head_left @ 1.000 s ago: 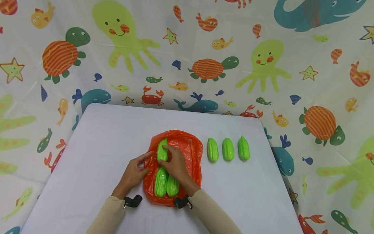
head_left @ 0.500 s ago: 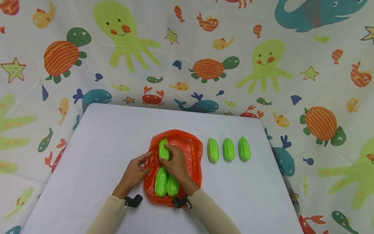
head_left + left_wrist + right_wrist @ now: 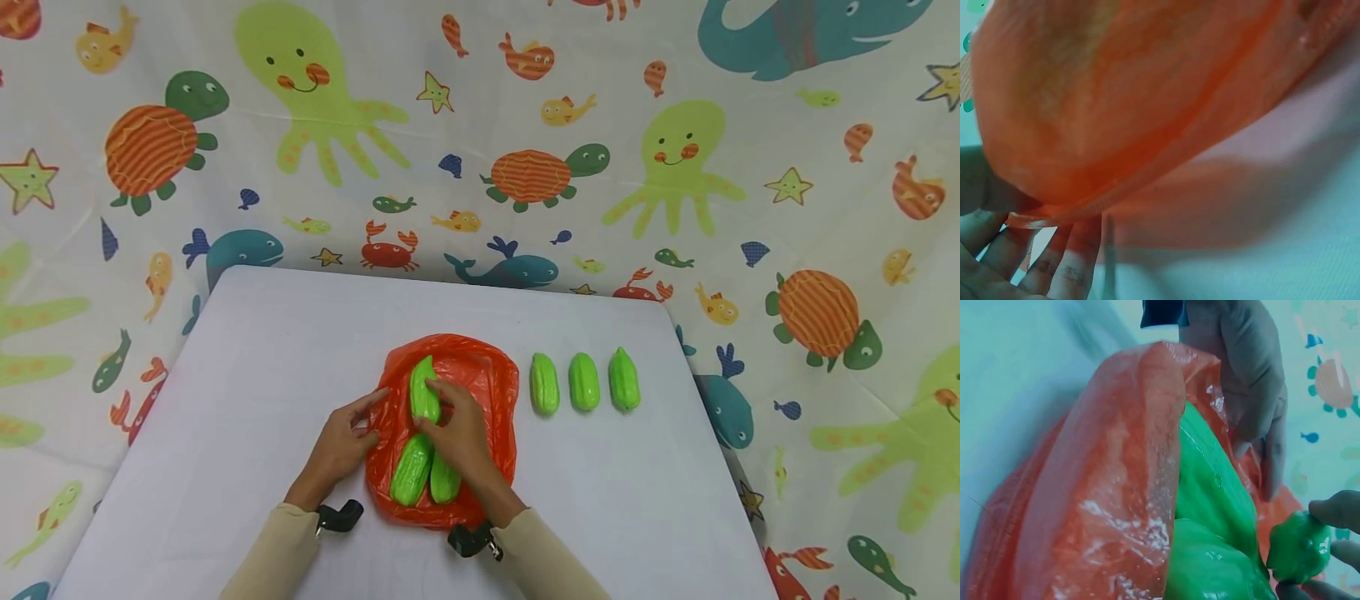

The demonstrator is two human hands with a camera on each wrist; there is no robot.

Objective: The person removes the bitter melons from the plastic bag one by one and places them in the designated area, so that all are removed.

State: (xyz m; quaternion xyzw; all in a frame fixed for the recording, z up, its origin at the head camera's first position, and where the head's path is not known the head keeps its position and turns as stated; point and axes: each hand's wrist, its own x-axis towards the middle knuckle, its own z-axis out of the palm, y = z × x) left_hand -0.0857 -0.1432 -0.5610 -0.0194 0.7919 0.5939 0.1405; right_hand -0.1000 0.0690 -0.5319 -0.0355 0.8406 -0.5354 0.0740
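Observation:
A red plastic bag [image 3: 480, 367] lies with its mouth spread wide in the middle of the table. My left hand [image 3: 339, 446] pinches its left rim, thumb on one side and fingers on the other, as the left wrist view shows. In my right hand [image 3: 459, 429] a green, ridged, cucumber-like vegetable [image 3: 424, 392] is held between thumb and fingers, over the bag's left part. Two more such green vegetables, one on the left [image 3: 411, 471] and one on the right [image 3: 444, 479], lie in the near part of the bag. The right wrist partly covers the right one.
Three similar green vegetables stand in a row right of the bag: a left one [image 3: 544, 384], a middle one [image 3: 583, 382] and a right one [image 3: 624, 380]. The white table [image 3: 247, 350] ends at a sea-animal curtain [image 3: 450, 100].
The right hand and its green vegetable have shifted slightly right and toward the near side. The left vegetable lying in the bag has tilted. My left hand stays at the rim.

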